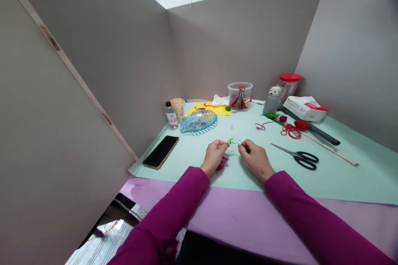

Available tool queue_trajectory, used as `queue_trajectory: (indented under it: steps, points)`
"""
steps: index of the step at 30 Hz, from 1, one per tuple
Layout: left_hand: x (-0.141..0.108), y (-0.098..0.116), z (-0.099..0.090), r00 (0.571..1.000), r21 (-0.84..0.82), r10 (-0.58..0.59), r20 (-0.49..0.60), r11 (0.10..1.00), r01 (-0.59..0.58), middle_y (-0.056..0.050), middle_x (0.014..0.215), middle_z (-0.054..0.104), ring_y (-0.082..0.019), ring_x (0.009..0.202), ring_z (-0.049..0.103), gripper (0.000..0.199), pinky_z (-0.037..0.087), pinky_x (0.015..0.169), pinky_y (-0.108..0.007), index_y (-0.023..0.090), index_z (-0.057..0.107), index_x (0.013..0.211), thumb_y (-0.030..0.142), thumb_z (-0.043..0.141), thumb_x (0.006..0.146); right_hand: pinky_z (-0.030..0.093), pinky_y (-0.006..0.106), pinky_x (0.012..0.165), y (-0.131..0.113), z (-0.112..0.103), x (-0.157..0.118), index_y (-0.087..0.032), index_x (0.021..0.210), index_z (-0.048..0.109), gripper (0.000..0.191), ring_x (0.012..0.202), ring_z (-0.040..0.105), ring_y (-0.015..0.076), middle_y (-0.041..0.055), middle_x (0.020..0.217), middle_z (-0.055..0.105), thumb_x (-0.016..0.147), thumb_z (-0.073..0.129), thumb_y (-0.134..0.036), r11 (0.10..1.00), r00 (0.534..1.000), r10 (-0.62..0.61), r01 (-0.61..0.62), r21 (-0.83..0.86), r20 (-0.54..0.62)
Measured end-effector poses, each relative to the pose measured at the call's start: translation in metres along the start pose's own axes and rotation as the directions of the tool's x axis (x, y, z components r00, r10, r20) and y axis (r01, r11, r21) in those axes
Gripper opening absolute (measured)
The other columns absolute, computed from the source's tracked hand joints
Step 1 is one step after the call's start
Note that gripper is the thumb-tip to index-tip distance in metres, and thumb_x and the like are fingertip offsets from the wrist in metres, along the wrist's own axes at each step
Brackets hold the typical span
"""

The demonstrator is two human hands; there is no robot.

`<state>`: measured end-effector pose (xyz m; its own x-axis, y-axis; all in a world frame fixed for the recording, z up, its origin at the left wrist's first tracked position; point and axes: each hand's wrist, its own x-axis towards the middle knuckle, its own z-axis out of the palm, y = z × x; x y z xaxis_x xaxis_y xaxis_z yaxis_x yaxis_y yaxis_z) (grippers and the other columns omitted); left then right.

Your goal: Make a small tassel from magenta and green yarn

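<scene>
My left hand (214,156) is closed, its thumb and forefinger pinching a small bit of green yarn (230,142). Magenta yarn (222,163) shows just under that hand, partly hidden by it. To its right, my right hand (252,156) is closed in a pinch on a thin, pin-like piece (239,142) that points toward the green yarn. A small gap separates the two hands, both low over the pale green sheet (248,178). Black-handled scissors (306,158) lie right of my right hand, blades pointing left.
A phone (161,152) lies at left, below a small bottle (171,116) and a blue glass dish (198,123). Behind stands a clear tub (240,95) with tassels. At right are red yarn (291,131), a tissue pack (304,108), a stick (332,150) and a grey bottle (272,101).
</scene>
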<state>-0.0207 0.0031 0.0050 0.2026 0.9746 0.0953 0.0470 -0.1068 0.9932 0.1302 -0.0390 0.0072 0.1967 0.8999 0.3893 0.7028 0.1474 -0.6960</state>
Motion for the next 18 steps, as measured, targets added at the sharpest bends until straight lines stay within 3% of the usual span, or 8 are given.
queue_trajectory:
  steps: [4,9,12,18]
  points:
    - [-0.001,-0.001,0.000,1.000,0.012,0.008,0.015,1.000,-0.008,0.004,0.059,0.046,-0.008,0.051,0.035,0.019,0.026,0.050,-0.021,0.015,0.055,0.074,0.034,0.057,0.074,0.034,0.024,0.054,-0.005,0.003,-0.002,-0.021,0.076,0.054,0.027,0.052,0.045,0.0121,-0.0046,0.054,0.050,0.080,0.050,-0.047,0.991,0.999,0.035,-0.040,0.130,0.039]
    - [-0.001,-0.005,0.001,0.995,0.068,0.055,0.084,0.996,-0.060,0.005,0.056,0.043,-0.007,0.050,0.033,0.022,0.025,0.049,-0.020,0.015,0.055,0.075,0.036,0.057,0.075,0.035,0.025,0.055,-0.008,0.008,-0.002,-0.018,0.091,0.058,0.034,0.052,0.044,0.0120,-0.0057,0.055,0.046,0.076,0.055,-0.048,0.980,0.999,0.027,-0.020,0.197,-0.033]
    - [-0.002,-0.007,0.002,0.990,0.094,0.059,0.129,0.993,-0.071,0.005,0.057,0.044,-0.007,0.050,0.033,0.023,0.024,0.049,-0.020,0.014,0.057,0.075,0.037,0.058,0.076,0.034,0.025,0.056,-0.008,0.006,0.000,-0.018,0.081,0.060,0.026,0.054,0.042,0.0115,-0.0045,0.056,0.048,0.077,0.051,-0.043,0.973,0.999,0.036,-0.029,0.229,-0.024]
    - [-0.001,-0.004,0.003,0.995,0.046,0.022,0.096,0.999,-0.027,0.004,0.057,0.047,-0.007,0.050,0.033,0.020,0.023,0.049,-0.021,0.013,0.061,0.078,0.032,0.058,0.075,0.033,0.024,0.056,0.002,0.005,0.005,-0.019,0.067,0.052,0.022,0.056,0.038,0.0109,-0.0043,0.058,0.045,0.075,0.051,-0.039,0.922,0.989,0.130,-0.096,0.375,-0.064]
